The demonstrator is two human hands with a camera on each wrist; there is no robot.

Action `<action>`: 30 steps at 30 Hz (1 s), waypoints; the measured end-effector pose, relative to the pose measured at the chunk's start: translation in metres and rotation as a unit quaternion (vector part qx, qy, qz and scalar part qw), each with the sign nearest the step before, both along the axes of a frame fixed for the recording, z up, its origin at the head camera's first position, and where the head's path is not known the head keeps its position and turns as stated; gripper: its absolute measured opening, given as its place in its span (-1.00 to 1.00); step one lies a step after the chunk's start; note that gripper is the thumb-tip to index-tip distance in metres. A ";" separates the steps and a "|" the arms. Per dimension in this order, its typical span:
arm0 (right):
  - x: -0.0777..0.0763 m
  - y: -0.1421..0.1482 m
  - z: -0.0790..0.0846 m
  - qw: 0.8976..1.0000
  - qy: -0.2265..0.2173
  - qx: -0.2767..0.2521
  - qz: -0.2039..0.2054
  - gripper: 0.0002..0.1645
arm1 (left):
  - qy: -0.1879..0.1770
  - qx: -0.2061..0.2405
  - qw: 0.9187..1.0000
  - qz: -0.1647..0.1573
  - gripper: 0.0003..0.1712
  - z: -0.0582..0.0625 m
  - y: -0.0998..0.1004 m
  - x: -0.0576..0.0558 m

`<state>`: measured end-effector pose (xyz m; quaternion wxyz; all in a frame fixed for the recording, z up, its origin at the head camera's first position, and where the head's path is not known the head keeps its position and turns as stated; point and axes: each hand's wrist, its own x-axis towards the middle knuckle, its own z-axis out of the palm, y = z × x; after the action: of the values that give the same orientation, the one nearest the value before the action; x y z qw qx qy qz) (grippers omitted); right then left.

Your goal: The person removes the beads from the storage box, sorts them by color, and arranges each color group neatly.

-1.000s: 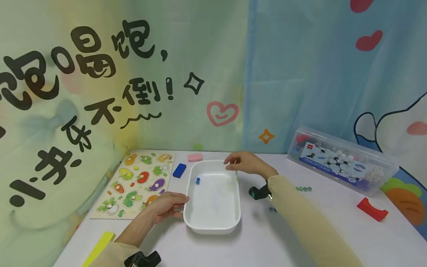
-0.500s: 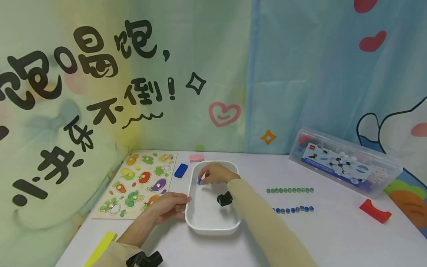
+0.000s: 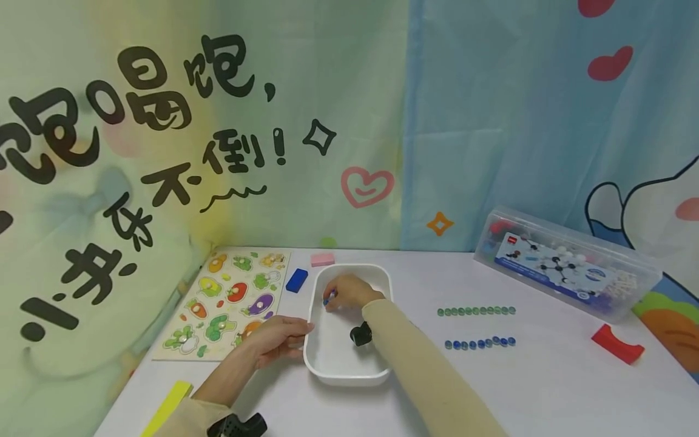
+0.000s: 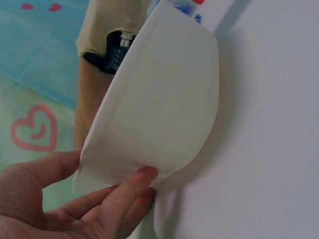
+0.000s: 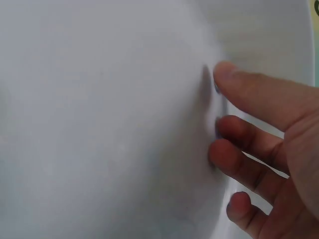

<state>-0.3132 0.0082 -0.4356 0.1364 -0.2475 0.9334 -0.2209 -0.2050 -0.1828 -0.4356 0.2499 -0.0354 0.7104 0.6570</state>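
Note:
A white tray (image 3: pixel 349 358) stands on the table before me. My left hand (image 3: pixel 278 340) holds its left side, thumb at the rim and fingers against the outer wall in the left wrist view. Inside the tray, my right hand (image 3: pixel 349 292) reaches down to a couple of small blue marbles (image 3: pixel 327 300) near the left wall. In the right wrist view its thumb and forefinger are apart, with bits of blue (image 5: pixel 218 128) by the tips; the fingertips hide most of the marbles.
A row of green marbles (image 3: pixel 476 311) and a row of blue marbles (image 3: pixel 480 343) lie to the right. Around stand a vegetable puzzle board (image 3: pixel 224 303), blue block (image 3: pixel 297 280), pink block (image 3: pixel 323 260), yellow strip (image 3: pixel 168 408), red arched block (image 3: pixel 617 345) and clear box (image 3: pixel 568 264).
My right hand has come from the tray's far right corner over to the blue marbles, then shifted slightly nearer to me. The left hand keeps its hold on the tray.

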 end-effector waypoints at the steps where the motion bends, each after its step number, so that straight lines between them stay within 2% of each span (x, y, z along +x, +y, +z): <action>1: 0.000 0.000 -0.001 1.000 0.005 0.001 -0.003 -0.80 | 0.001 0.000 1.000 0.001 -0.45 0.000 0.000 0.000; 7: 0.000 -0.001 -0.001 1.000 0.019 0.007 -0.007 -0.86 | -0.001 0.004 1.000 -0.005 -0.43 0.000 -0.001 0.000; 13: -0.003 0.005 0.009 0.999 0.020 0.010 0.028 -0.88 | -0.004 0.006 1.000 -0.006 -0.44 0.001 -0.002 0.000; 19: -0.005 0.019 0.021 0.999 -0.005 -0.016 0.032 -0.86 | -0.006 -0.007 1.000 0.007 -0.45 0.001 -0.003 0.000; 25: -0.003 0.050 0.038 0.997 0.005 -0.062 0.040 -0.87 | -0.008 -0.015 1.000 0.016 -0.44 0.001 0.000 0.001; 30: 0.005 0.095 0.059 0.996 0.016 -0.075 0.040 -0.79 | -0.003 -0.013 1.000 0.009 -0.45 0.001 -0.001 0.001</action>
<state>-0.3082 0.1030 -0.3765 0.1110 -0.2981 0.9055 -0.2808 -0.2037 -0.1837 -0.4344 0.2453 -0.0471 0.7181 0.6495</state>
